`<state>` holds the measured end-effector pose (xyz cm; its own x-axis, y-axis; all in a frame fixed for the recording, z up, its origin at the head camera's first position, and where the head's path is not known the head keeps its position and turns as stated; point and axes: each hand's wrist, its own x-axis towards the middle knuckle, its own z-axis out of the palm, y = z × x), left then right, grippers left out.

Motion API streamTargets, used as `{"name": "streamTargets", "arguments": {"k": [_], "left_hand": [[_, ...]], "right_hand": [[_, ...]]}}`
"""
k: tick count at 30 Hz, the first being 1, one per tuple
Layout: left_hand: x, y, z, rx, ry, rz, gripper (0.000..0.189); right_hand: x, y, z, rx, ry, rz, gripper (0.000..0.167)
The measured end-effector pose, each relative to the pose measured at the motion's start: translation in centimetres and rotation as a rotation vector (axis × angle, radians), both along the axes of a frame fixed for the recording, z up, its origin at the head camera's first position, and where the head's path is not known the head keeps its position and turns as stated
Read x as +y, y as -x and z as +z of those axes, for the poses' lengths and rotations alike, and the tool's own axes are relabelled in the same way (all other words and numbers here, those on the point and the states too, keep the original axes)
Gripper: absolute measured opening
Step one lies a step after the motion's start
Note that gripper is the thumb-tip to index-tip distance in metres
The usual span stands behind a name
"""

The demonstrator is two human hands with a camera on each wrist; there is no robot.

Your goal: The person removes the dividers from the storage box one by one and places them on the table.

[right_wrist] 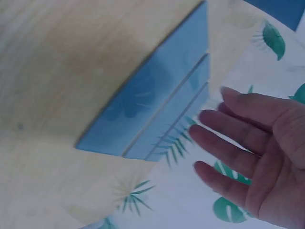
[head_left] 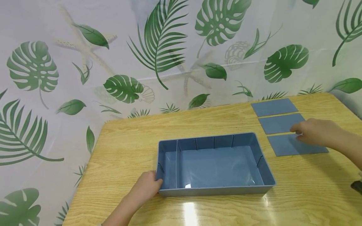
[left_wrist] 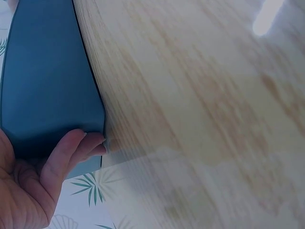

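Note:
A blue-grey plastic box (head_left: 217, 166) with an open top stands on the table, and one thin divider (head_left: 177, 164) crosses it near its left end. My left hand (head_left: 147, 185) grips the box's front left corner, thumb at the rim; in the left wrist view its fingers (left_wrist: 71, 148) press against the box's outer wall (left_wrist: 50, 71). Over the flat panels my right hand (head_left: 318, 133) hovers with loosely bent fingers and holds nothing. Beneath it lie the nearest panel (head_left: 288, 146), the middle panel (head_left: 280, 123) and the far panel (head_left: 274, 107), side by side.
The wood-grain table (head_left: 121, 150) ends at the back against a white cloth (head_left: 175, 62) printed with green leaves. Slots line the box's inner walls. Bright light reflects off the table in front of the box. A dark object (head_left: 357, 186) shows at the right edge.

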<state>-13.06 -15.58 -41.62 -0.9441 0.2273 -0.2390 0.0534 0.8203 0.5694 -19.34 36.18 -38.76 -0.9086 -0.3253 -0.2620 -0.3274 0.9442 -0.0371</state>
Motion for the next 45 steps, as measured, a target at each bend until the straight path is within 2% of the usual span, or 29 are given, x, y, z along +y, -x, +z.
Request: {"name": "streamTargets", "arguments": {"k": [7,15,21,29,38,45], "left_hand": [[-0.1,0.0,0.0,0.002,-0.005,0.003,0.021],[-0.1,0.2,0.2,0.000,0.005,-0.020,0.022],[-0.3,0.4,0.3,-0.016,-0.013,-0.024,0.020],[-0.3,0.6,0.3,-0.015,-0.012,-0.031,0.020],[-0.4,0.5,0.2,-0.012,-0.007,-0.042,0.019],[-0.4,0.4,0.1,-0.025,-0.017,-0.046,0.020]], "right_hand": [[-0.6,0.5,1.4,-0.077,-0.007,0.037,0.037],[-2.2,0.8,2.8,-0.094,0.009,0.053,0.039],[-3.8,1.6,4.0,-0.119,-0.002,0.064,0.043],[-6.9,2.6,6.4,-0.193,-0.007,0.131,0.045],[-11.1,2.0,7.2,-0.206,-0.067,0.159,0.041],[-13.4,1.5,7.6,-0.232,-0.055,0.197,0.037]]}}
